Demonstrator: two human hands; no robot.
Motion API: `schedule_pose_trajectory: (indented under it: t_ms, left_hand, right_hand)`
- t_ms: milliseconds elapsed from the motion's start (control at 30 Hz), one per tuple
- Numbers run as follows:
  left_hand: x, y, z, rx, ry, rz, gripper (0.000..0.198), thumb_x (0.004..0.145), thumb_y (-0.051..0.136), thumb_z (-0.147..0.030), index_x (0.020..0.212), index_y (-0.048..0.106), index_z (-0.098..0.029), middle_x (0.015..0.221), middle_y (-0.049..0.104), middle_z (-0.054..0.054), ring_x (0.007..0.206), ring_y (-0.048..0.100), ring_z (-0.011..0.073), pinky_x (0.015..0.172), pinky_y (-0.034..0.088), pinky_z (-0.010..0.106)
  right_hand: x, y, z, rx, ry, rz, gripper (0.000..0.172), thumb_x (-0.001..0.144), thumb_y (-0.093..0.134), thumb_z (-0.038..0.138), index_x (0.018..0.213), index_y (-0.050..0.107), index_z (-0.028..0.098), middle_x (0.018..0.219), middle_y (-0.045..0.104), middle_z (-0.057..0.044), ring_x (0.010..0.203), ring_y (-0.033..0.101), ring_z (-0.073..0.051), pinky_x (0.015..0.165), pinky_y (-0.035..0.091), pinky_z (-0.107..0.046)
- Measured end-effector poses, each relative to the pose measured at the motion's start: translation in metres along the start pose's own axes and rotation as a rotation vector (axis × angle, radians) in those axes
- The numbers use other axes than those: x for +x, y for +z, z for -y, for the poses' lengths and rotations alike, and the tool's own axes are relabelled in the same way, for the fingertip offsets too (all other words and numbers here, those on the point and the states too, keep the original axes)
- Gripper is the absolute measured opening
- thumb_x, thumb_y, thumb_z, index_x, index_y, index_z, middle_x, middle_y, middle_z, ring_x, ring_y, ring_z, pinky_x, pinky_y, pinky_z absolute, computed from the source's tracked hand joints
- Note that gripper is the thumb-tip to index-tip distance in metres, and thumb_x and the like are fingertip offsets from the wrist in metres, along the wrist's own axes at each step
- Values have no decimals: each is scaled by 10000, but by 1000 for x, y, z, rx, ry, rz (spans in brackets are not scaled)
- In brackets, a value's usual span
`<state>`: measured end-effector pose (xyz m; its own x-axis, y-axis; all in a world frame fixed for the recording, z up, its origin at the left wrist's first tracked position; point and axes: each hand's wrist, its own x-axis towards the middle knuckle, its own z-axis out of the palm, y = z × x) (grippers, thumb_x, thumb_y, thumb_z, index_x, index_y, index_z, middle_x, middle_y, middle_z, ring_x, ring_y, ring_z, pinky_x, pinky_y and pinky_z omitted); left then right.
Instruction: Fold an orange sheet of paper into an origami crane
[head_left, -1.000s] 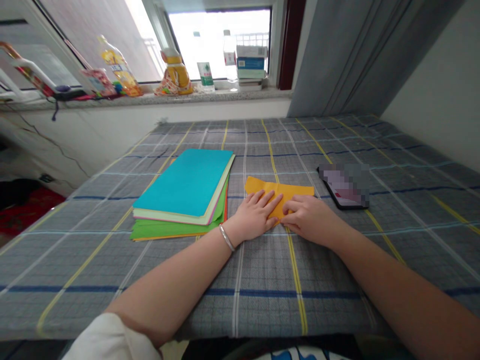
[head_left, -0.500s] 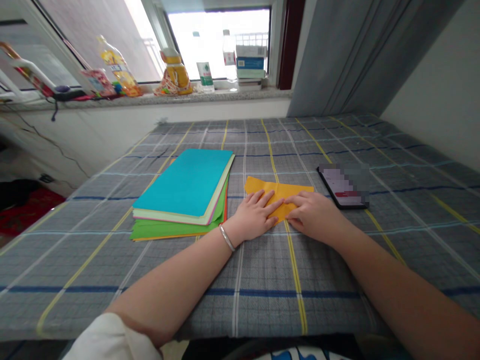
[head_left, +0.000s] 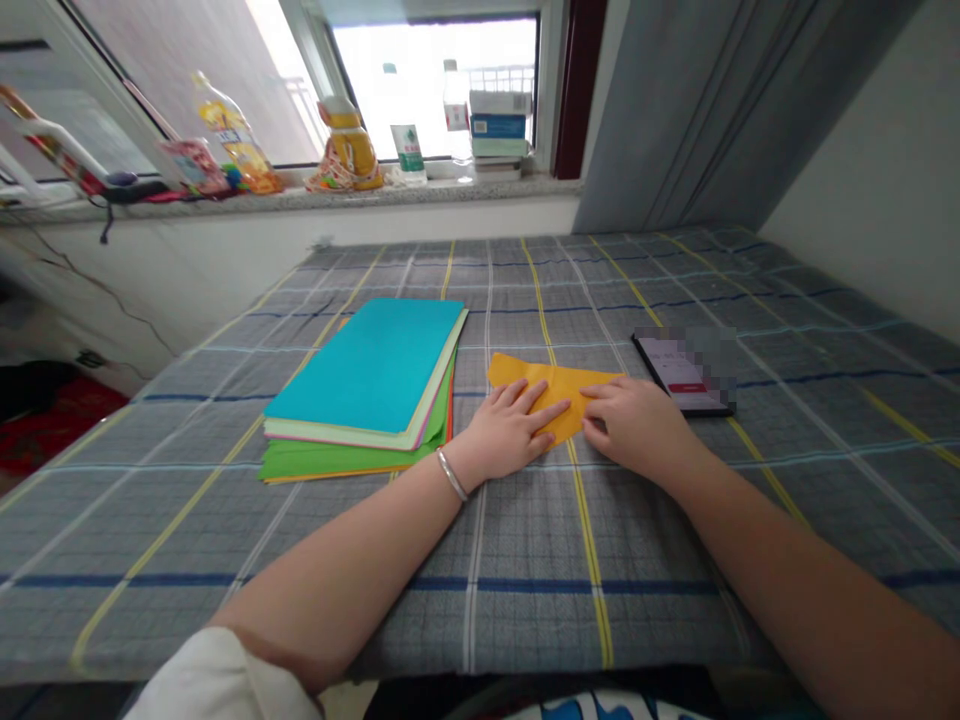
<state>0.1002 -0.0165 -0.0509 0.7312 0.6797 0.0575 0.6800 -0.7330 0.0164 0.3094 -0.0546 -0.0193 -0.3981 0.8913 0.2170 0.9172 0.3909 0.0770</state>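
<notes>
A folded sheet of orange paper [head_left: 561, 388] lies on the checked cloth in front of me, its top edge wide and its lower part narrowing. My left hand [head_left: 510, 430] rests flat across its left half, fingers spread, with a silver bangle on the wrist. At the paper's right side, the curled fingers of my right hand [head_left: 634, 425] are closed on its edge. That hand covers the right corner, and the fingertips' exact grip is partly hidden.
Left of the hands lies a stack of coloured paper [head_left: 367, 365], blue on top. A phone [head_left: 686, 375] sits beyond my right hand. Bottles, a green-white cup [head_left: 407, 150] and boxes [head_left: 499, 130] line the windowsill. A grey curtain [head_left: 675, 120] hangs at the back right.
My right hand has slid slightly right along the orange paper, away from my left fingertips, its fingers more curled. My left hand stays flat in place.
</notes>
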Motion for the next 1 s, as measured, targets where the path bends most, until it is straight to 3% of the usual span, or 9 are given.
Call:
schedule_pose_trajectory:
  t_ms: [133, 267, 500, 800, 1000]
  left_hand:
    - [0, 0, 0, 7, -2, -7, 529, 981, 329, -504, 1488, 298, -356, 1552, 315, 80, 1406, 294, 338, 1106, 250, 527]
    - [0, -2, -1, 3, 1, 1, 526, 982, 342, -492, 1489, 296, -359, 1545, 331, 77, 1406, 294, 334, 1108, 254, 514]
    - [0, -2, 0, -15, -2, 5, 546, 979, 331, -515, 1496, 282, -347, 1550, 316, 95, 1404, 297, 341, 1103, 257, 539]
    - [3, -6, 2, -64, -15, 18, 560, 942, 404, -549, 1472, 326, -385, 1549, 325, 58, 1395, 308, 335, 1109, 257, 527]
    - [3, -4, 4, -75, -18, 19, 564, 937, 410, -553, 1472, 317, -400, 1548, 325, 56, 1393, 305, 336, 1106, 259, 533]
  right_hand:
    - [10, 20, -10, 126, 141, -51, 237, 863, 573, 345, 978, 687, 172, 1020, 715, -79, 934, 629, -252, 828, 442, -388]
    - [19, 37, -20, 245, 227, -55, 305, 838, 603, 383, 1049, 650, 169, 1069, 699, -91, 986, 627, -267, 870, 442, -395]
    - [16, 34, -20, 249, 218, 51, 713, 674, 724, 561, 1275, 572, 210, 1180, 674, -113, 1040, 613, -329, 896, 426, -446]
    - [20, 31, -38, 293, 347, 142, 641, 661, 758, 505, 1226, 606, 244, 1026, 717, -81, 983, 631, -303, 821, 438, -402]
    - [20, 31, -57, 510, 418, 229, 489, 709, 737, 317, 1165, 603, 201, 836, 676, -21, 717, 618, -176, 607, 419, -274]
